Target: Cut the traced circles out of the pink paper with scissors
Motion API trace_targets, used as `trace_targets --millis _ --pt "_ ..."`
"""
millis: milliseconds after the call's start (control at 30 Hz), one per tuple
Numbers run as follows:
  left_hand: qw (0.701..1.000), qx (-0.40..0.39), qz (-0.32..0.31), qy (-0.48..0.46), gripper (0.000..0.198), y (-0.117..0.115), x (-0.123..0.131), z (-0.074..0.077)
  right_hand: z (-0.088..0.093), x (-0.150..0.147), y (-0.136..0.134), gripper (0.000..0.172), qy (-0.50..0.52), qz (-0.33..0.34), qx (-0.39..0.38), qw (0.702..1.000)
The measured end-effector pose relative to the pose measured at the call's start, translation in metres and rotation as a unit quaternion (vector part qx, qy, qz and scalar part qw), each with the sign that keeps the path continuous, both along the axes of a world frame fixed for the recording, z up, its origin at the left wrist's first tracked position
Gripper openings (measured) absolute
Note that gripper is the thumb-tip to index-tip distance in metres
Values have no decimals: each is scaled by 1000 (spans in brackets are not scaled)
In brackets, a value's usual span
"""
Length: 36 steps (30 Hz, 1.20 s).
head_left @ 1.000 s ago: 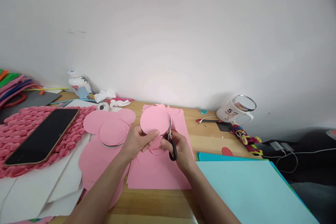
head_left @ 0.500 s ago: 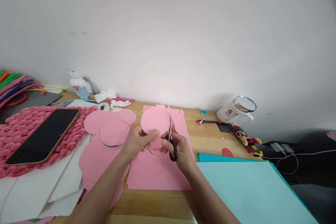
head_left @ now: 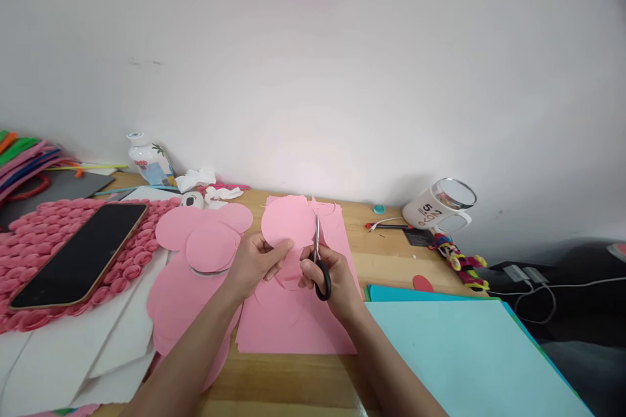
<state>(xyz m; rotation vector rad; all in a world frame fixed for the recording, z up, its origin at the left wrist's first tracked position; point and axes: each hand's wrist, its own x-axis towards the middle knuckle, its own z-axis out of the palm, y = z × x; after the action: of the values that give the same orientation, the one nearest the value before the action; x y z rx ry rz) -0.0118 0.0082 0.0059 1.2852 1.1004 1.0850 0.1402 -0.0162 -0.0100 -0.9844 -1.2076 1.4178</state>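
Note:
My left hand (head_left: 258,260) pinches the lower edge of a round pink paper disc (head_left: 288,220) between thumb and fingers. Black-handled scissors (head_left: 321,273) are in my right hand (head_left: 332,273), blades upward along the disc's right edge. The blades look closed or nearly so. Beneath both hands lies a stack of pink paper sheets (head_left: 303,329), with thin curled offcuts on it. To the left, pink paper cutouts (head_left: 190,300) with rounded lobes lie in a pile, a smaller pink circle (head_left: 211,247) on top.
On the left, a phone (head_left: 81,254) rests on a mat of pink paper rosettes (head_left: 132,267). A white bottle (head_left: 150,159) and crumpled tissue (head_left: 195,178) stand by the wall. On the right are a mug (head_left: 435,205), a small doll (head_left: 460,260) and light blue sheets (head_left: 469,352).
The hands, disc and scissors hold almost the same place. A thin curled strip below the disc has dropped slightly. The view has shifted very little.

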Motion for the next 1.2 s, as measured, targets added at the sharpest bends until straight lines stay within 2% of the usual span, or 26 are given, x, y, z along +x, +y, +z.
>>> trace_targets --millis 600,833,1000,1200 --pt "1000 -7 15 -12 36 -1 0 4 5 -1 -2 22 -7 2 4 1000" --pt "999 -6 9 -47 31 -1 0 2 4 -1 -2 22 -12 2 1 1000" --pt "1000 3 -3 -4 40 -1 0 4 3 -3 -2 22 -9 9 -4 1000" --pt "1000 -3 -26 15 37 -2 -2 1 4 0 0 24 -16 -24 -8 1000"
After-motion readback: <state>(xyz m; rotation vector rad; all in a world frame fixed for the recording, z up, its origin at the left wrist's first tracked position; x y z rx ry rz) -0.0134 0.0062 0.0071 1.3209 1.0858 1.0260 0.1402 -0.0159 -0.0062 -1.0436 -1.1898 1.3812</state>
